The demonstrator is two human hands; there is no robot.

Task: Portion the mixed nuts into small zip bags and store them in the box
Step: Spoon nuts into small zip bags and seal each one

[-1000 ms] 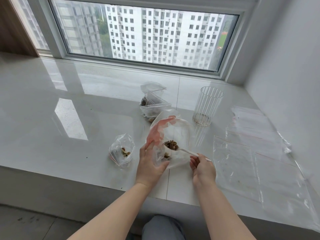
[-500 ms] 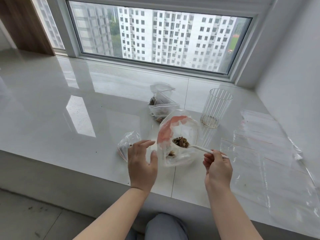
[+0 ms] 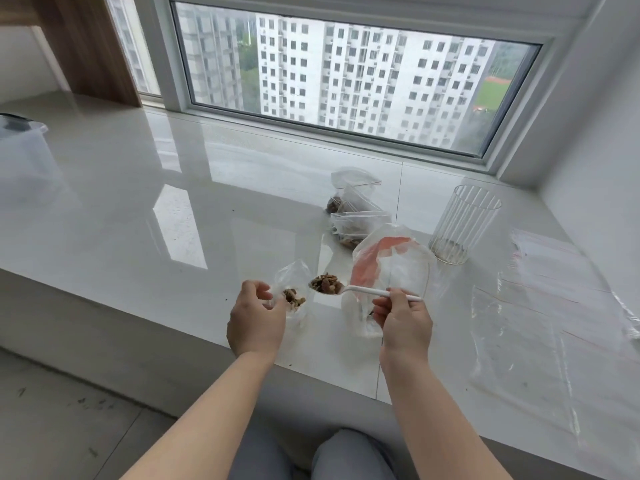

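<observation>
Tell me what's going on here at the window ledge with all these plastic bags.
A person is portioning mixed nuts. The right hand holds a white spoon loaded with nuts, poised beside a small zip bag that the left hand grips open. That bag already holds a few nuts. The big supply bag stands just right of it, filled bags lie farther back, and empty bags wait on the right.

Bare forearms (no sleeves showing) above grey trousers (image 3: 346, 459).
</observation>
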